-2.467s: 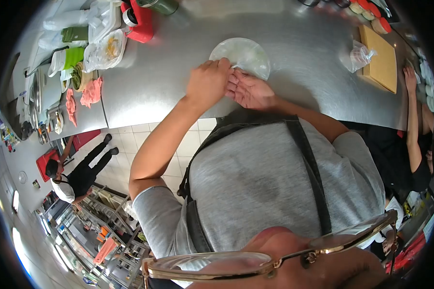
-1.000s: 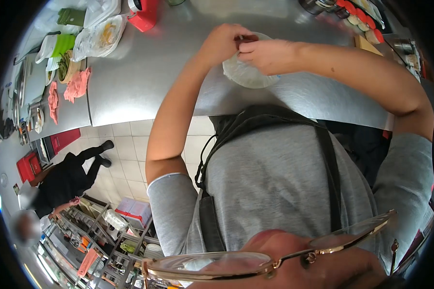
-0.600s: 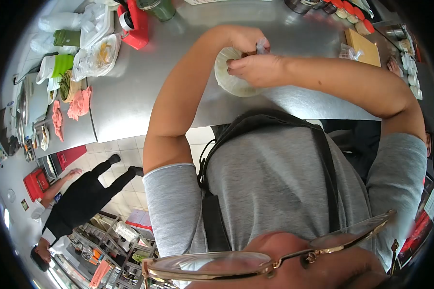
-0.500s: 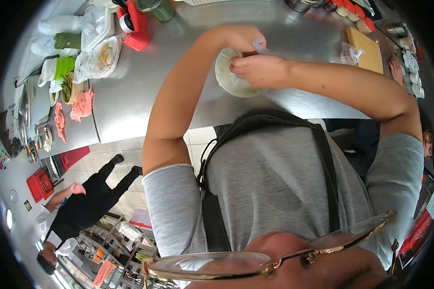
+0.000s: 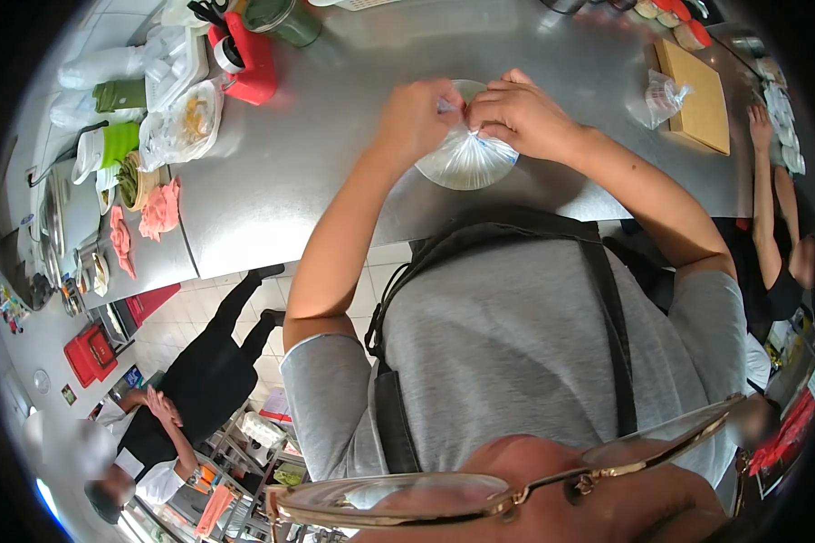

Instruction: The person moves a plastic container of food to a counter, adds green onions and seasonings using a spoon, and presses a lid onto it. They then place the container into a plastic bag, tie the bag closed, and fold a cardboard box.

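Observation:
A clear plastic bag [image 5: 471, 166] lies on the steel table, its top gathered into pleats that run up to a narrow neck. It is round and pale; I cannot make out what is inside. My left hand [image 5: 420, 116] is closed on the left of the neck, with a bit of twisted plastic showing at its fingertips. From the other side, my right hand [image 5: 523, 116] pinches the bag close to the neck, fingers bent. The fingertips of both hands nearly meet above the bag and partly cover its far side.
A flat cardboard box [image 5: 697, 95] lies at the right with a small clear bag [image 5: 664, 98] beside it. To the left stand a red holder [image 5: 249, 61], a green tub [image 5: 285, 20] and a bagged white tray [image 5: 183, 122]. Co-workers are at left [image 5: 195, 380] and right [image 5: 770, 244].
My hands have moved from crossing over the bag to facing each other at its neck. The bag's top is now drawn into tight pleats. The left co-worker's hands have come together.

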The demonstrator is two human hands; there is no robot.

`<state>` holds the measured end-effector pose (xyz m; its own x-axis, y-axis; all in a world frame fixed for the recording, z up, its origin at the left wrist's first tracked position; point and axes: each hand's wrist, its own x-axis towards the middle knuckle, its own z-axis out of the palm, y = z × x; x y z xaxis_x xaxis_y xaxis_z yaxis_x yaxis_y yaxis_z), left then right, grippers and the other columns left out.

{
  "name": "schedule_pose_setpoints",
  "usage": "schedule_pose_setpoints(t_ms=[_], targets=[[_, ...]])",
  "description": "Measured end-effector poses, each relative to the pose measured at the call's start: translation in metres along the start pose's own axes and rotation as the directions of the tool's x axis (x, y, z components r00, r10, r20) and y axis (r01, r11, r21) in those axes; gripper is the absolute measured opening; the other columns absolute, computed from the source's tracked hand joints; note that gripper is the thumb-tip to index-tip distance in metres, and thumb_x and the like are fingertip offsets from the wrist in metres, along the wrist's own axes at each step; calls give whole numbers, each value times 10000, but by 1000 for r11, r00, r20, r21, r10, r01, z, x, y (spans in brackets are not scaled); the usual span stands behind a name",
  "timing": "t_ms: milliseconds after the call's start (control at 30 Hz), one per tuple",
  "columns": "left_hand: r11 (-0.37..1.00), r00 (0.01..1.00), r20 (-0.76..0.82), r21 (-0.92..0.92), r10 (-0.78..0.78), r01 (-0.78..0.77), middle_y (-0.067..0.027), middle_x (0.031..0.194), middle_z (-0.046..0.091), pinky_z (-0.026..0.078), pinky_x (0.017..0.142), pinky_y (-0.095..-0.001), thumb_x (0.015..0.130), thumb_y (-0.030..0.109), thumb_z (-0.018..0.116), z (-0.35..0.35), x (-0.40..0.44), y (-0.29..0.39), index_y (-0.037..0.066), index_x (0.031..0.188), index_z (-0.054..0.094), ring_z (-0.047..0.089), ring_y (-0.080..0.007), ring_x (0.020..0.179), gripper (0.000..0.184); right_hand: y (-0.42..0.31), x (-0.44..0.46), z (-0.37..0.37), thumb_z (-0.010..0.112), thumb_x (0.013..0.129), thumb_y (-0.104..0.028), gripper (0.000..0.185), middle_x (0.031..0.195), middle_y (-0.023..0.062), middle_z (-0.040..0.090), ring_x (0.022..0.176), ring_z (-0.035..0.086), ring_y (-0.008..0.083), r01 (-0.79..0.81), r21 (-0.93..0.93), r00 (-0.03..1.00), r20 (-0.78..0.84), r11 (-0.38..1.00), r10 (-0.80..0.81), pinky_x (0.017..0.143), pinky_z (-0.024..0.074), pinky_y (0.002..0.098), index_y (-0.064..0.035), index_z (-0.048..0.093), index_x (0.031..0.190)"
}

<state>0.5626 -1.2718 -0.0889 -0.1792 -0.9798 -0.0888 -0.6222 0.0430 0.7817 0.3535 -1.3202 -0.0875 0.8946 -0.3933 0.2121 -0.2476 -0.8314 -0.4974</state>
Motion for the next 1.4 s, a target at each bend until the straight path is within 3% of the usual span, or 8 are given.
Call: schedule_pose_setpoints(t_ms=[67,267,333,533,667,933,1067,1400], targets=[[997,995,-69,30,73,-72,-116,857,725,534,643,-330,776,46,705,8,-10,-2,15,867,714,680,-211,665,96,-1,0,0,731,831,-139,111,884,-29,661,831,559,171,-130,187,991,43,974,125,920,342,342,-122,660,914],[993,967,-238,-49,89,-103,-94,848,688,524,635,-339,807,25,694,27,-39,-3,25,834,671,668,-242,709,36,1,1,9,712,869,-154,93,892,-10,686,788,562,159,-348,311,937,139,884,320,945,320,324,-122,667,945],[913,867,-300,224,398,-341,-77,861,665,530,636,-337,792,8,691,33,-43,-7,30,824,635,656,-252,752,68,0,3,10,707,869,-149,97,874,16,690,769,571,176,-385,290,922,148,876,357,916,357,336,-104,666,944],[740,800,-167,522,576,-423,-70,868,624,545,664,-350,718,-11,679,38,-52,6,50,846,623,627,-249,790,152,-7,12,9,655,864,-144,120,848,104,707,772,641,269,-564,355,825,234,745,514,770,493,386,-55,682,940],[736,778,-183,508,601,-448,-71,852,617,541,669,-363,694,-11,686,43,-47,12,51,830,620,620,-251,780,163,-11,15,12,616,863,-139,151,886,132,720,831,676,313,-530,176,847,157,830,508,757,513,406,-61,709,953],[922,745,-548,154,380,-357,-73,811,637,520,638,-360,652,-59,673,67,-41,15,62,798,616,622,-251,736,197,0,16,8,613,868,-116,162,911,167,710,867,670,319,-578,327,815,284,748,505,780,505,398,-36,705,975],[939,753,-565,139,337,-316,-75,830,652,517,640,-365,659,-49,698,73,-44,17,59,810,628,620,-255,735,199,-1,16,5,622,869,-106,143,917,149,711,890,670,291,-612,340,790,309,714,529,786,504,394,-35,705,961],[843,759,-381,347,528,-412,-41,937,692,542,747,-340,721,-36,679,65,-57,8,51,886,677,647,-239,900,187,-5,12,2,635,865,-119,132,905,138,709,884,671,288,-593,368,805,298,716,513,796,508,391,-44,706,947]])
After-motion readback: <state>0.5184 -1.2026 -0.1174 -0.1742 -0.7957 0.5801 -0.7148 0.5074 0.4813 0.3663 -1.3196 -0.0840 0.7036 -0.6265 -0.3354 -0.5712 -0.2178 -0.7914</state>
